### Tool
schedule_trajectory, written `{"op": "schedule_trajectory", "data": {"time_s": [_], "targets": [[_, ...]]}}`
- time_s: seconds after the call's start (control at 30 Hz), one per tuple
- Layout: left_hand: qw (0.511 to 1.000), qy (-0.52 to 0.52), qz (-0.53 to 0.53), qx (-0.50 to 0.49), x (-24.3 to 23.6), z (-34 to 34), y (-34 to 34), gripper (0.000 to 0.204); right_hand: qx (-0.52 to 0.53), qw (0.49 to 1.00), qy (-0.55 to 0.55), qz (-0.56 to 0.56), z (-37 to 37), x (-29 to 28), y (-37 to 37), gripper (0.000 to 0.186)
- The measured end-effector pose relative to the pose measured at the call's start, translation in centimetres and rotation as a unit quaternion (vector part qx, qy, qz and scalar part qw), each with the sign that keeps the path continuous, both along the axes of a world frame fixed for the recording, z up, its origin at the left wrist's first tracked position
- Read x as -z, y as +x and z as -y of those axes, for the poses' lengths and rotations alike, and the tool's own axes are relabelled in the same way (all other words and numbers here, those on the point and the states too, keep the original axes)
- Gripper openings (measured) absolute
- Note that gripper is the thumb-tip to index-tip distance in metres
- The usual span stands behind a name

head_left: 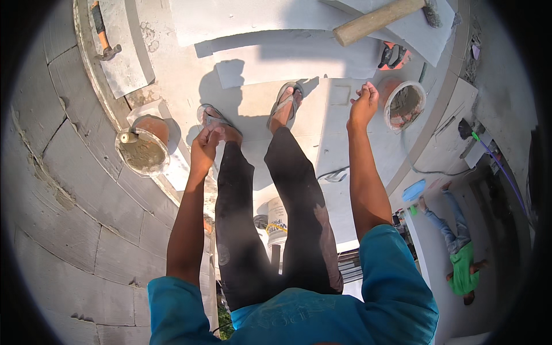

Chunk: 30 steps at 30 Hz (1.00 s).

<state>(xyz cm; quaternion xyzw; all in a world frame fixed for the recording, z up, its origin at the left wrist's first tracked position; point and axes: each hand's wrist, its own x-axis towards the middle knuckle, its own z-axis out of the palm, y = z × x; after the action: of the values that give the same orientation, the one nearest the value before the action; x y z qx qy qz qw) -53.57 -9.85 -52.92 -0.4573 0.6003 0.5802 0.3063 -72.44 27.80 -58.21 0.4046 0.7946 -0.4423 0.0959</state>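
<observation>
My left hand hangs in front of my left foot, its fingers curled and pressed together. Whatever may be between those fingertips is too small to make out. Raised to the right, my right hand has its fingers bent in, and nothing shows in it. Close beside it is a tilted bucket with grey mortar inside. Left of my left hand, another bucket holds wet mortar, with a pale round handle end sticking out at its rim. Neither hand touches a bucket.
A hammer lies on a pale block at far left. A wooden-handled mallet rests on white slabs, near an orange-and-black grip. A block wall rises left. Below right is a person in green.
</observation>
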Motion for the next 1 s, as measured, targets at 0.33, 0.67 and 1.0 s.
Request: {"op": "schedule_trajectory", "data": {"time_s": [0.33, 0.67, 1.0], "targets": [[0.993, -0.115, 0.022, -0.012, 27.1, -1.5, -7.1, 0.086, 0.035, 0.999, 0.000, -0.035, -28.1, 27.0, -2.5, 0.046], [0.980, -0.192, 0.032, -0.038, 26.8, -2.8, -6.4, 0.081, -0.017, 0.999, -0.036, 0.021, -24.7, 25.2, -5.9, 0.016], [0.943, -0.277, 0.129, 0.131, 18.5, 0.1, -7.0, 0.087, -0.137, 0.968, 0.166, 0.130, -26.0, 19.7, -2.2, 0.071]]}}
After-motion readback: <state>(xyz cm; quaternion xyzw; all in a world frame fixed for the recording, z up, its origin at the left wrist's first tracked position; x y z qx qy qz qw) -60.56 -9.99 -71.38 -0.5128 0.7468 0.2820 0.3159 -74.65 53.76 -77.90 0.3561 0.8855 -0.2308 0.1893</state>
